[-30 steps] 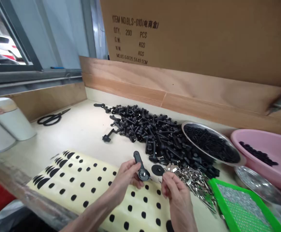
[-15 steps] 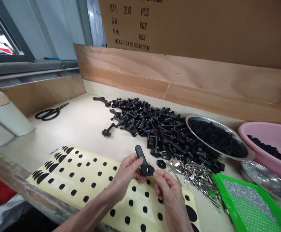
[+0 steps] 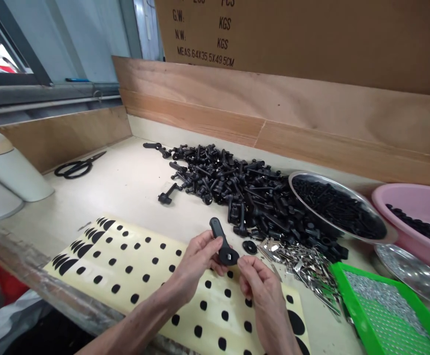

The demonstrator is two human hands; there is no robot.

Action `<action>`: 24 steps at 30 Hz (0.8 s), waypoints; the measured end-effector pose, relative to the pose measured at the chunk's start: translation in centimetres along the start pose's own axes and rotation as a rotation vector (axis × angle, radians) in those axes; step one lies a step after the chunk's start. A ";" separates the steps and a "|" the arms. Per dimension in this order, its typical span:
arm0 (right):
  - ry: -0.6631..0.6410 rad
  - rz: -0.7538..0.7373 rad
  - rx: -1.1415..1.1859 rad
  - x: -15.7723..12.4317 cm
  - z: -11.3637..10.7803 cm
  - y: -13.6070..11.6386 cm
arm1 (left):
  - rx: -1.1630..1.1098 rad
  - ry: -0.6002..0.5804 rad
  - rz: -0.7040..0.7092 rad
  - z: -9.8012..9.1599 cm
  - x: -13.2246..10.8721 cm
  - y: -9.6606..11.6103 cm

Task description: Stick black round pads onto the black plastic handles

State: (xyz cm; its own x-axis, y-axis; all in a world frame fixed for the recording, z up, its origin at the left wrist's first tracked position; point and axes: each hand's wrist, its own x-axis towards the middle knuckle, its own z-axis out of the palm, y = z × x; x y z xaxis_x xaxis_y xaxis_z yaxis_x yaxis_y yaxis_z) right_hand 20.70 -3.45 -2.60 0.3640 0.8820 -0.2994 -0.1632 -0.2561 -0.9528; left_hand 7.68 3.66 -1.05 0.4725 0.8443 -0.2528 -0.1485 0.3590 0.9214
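My left hand grips a black plastic lever handle by its round head end, with the arm pointing up and away. My right hand is pinched close beside that head, fingertips at its edge. I cannot tell whether those fingers hold anything small. A small black disc lies on the table just beyond them. Both hands hover over a cream sheet of black stickers. Behind them spreads a heap of black plastic handles, and a pile of silver metal clips lies to the right.
A steel bowl of small black parts and a pink basin stand at the right. A green tray and a steel dish are nearby. Black scissors and a white container are at the left, with plywood boards behind.
The view has tilted, so the table sits higher in the picture. My right hand has closed in on the handle's head, and the handle has turned slightly in my left hand.
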 end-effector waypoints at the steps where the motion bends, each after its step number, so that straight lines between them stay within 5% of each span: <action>1: -0.002 -0.002 0.000 0.0 0.0 0.0 | -0.002 0.000 0.000 0.0 0.0 0.0; 24: 0.058 -0.121 -0.132 0.1 0.1 -0.3 | -0.002 -0.025 0.015 0.1 0.0 0.4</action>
State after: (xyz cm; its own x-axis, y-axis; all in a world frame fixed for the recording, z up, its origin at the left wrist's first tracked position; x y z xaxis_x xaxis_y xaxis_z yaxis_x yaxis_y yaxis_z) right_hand 20.73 -3.21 -2.35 0.4261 0.8863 -0.1813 0.0051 -0.2028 -0.9792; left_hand 7.66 3.78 -0.61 0.4920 0.8393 -0.2314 -0.1578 0.3473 0.9244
